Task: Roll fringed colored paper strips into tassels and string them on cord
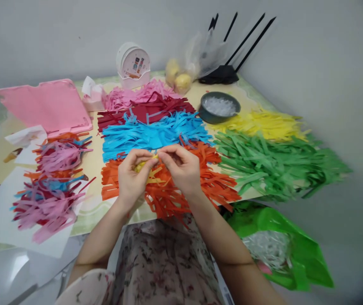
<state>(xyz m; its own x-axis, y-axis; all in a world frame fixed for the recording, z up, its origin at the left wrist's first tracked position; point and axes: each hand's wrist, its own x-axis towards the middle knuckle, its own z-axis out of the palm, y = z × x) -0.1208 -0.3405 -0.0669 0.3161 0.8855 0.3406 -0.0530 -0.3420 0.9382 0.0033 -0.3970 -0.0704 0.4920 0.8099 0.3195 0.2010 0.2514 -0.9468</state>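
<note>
Paper (156, 175), yellow: left hand (135, 173) and right hand (183, 171) pinch it above one orange pile (168, 202); one blue pile (156, 134), one bowl (211, 117) beyond.

I am holding my left forearm (100, 237) and right forearm (221, 237) forward, both slanting inward. My left hand (137, 173) and right hand (181, 169) are facing each other, their tips nearly meeting. On each, thumb (166, 160) and index finger (139, 153) are pinching together, knuckles bending upward, and both wrists are hanging fairly straight.
</note>
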